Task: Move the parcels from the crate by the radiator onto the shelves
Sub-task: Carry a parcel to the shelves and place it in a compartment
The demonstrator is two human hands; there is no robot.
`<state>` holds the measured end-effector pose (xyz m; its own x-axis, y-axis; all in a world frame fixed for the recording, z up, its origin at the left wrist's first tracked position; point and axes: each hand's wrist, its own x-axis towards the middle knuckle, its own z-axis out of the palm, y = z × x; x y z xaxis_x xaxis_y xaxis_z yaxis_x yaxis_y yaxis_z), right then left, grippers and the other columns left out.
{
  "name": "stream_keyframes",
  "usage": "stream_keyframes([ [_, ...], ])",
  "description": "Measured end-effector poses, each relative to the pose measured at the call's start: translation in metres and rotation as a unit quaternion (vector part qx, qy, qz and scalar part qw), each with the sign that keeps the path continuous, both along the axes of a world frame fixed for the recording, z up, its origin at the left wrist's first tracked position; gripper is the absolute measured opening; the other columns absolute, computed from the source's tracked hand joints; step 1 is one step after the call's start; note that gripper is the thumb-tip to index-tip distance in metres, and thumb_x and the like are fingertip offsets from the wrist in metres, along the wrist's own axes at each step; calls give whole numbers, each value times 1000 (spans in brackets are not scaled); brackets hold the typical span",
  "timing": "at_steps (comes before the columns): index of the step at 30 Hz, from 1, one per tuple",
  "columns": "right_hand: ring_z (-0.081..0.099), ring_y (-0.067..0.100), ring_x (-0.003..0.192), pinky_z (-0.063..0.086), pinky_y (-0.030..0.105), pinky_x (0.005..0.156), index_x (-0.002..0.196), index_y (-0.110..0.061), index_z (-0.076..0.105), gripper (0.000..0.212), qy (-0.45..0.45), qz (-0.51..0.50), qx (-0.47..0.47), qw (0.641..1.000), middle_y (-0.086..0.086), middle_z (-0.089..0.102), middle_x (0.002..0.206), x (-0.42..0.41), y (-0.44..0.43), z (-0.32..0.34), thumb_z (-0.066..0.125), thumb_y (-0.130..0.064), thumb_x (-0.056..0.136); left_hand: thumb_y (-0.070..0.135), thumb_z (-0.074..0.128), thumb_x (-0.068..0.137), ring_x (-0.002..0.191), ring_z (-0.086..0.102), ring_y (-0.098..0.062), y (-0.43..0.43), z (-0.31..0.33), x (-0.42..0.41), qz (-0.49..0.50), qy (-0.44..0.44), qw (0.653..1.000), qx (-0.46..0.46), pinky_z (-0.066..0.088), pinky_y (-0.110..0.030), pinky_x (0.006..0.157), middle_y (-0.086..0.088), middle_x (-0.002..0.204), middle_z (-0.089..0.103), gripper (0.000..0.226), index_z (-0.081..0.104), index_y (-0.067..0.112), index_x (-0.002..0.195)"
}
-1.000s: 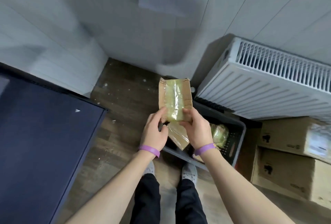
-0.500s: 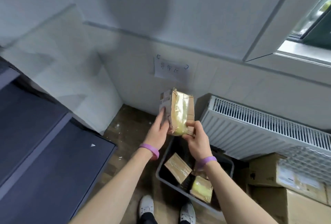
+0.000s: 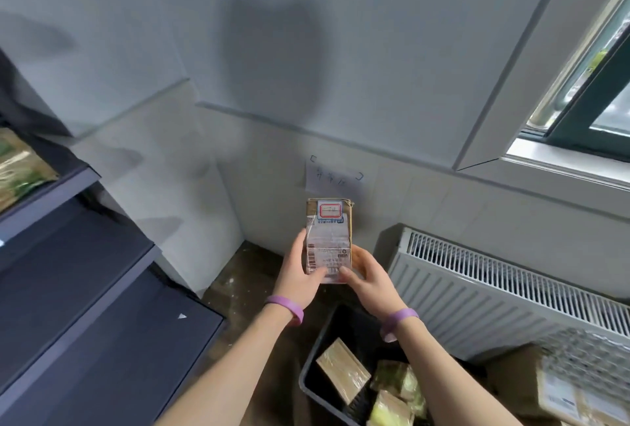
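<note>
Three dark blue-grey shelf boards (image 3: 85, 255) step down the left side of the view. A green and yellow packet (image 3: 17, 166) lies on the top board at the far left edge.

Near the centre, the left hand (image 3: 298, 277), with a purple wristband, grips the left edge of a small brown cardboard parcel (image 3: 329, 238) wrapped in clear tape. Its thumb lies across the lower front. The parcel is held upright in the air, above the floor corner and the far end of the crate. Its white printed label with barcodes faces the camera, though the text is too blurred to read. A white paper note (image 3: 335, 180) is stuck on the wall just behind it.

The right hand (image 3: 370, 279), also with a purple wristband, holds the parcel's lower right corner, thumb on the front and fingers behind.

Below the wrists sits a dark grey plastic crate (image 3: 315, 378). Inside are a tan taped parcel (image 3: 342, 371) and some yellow-green wrapped parcels (image 3: 395, 395).

Right of the crate, a white ribbed radiator (image 3: 494, 289) stands against the wall. A brown cardboard box (image 3: 566, 398) sits at the lower right, and a dark-framed window (image 3: 593, 84) at the upper right.
</note>
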<state>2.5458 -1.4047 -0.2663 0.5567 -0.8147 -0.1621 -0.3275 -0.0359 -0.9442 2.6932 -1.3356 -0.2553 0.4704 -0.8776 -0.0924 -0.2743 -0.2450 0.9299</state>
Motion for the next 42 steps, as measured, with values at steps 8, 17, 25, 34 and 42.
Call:
stream_keyframes([
  [8, 51, -3, 120, 41, 9, 97, 142, -26, 42, 45, -24, 26, -85, 996, -16, 56, 130, 18, 3, 24, 52, -18, 99, 6, 60, 89, 131, 40, -8, 7, 22, 5, 52, -27, 998, -11, 32, -19, 102, 4, 145, 42, 70, 28, 25, 148],
  [17, 47, -13, 121, 35, 2, 95, 148, -48, 10, 88, -104, 220, -156, 957, -33, 45, 137, 72, 36, 56, 57, 0, 90, 0, 49, 93, 125, 46, -2, 73, 61, 17, 221, -8, 973, -68, 39, -16, 102, 11, 142, 45, 67, 25, 28, 149],
  [25, 47, -23, 109, 32, -8, 77, 129, -75, -8, 115, -122, 406, -194, 885, -50, 44, 120, 159, 122, 97, 64, -1, 79, 0, 43, 93, 116, 57, -8, 198, 112, 50, 348, -110, 929, -61, 49, -39, 97, 19, 138, 50, 73, 21, 47, 146],
  [34, 38, 11, 137, 50, 34, 98, 142, -62, -1, 102, -225, 418, -381, 793, -15, 25, 157, 225, 262, 162, 70, -13, 86, 9, 49, 92, 106, 61, -4, 355, 171, 82, 408, -194, 888, -86, 51, -38, 93, 25, 126, 57, 77, 15, 57, 142],
  [42, 46, 20, 130, 51, 35, 93, 148, -46, 10, 93, -291, 457, -413, 732, -8, 32, 155, 288, 450, 197, 70, -13, 86, 3, 49, 93, 121, 45, 11, 541, 202, 118, 478, -244, 838, -100, 42, -14, 99, 38, 133, 41, 81, 13, 59, 138],
])
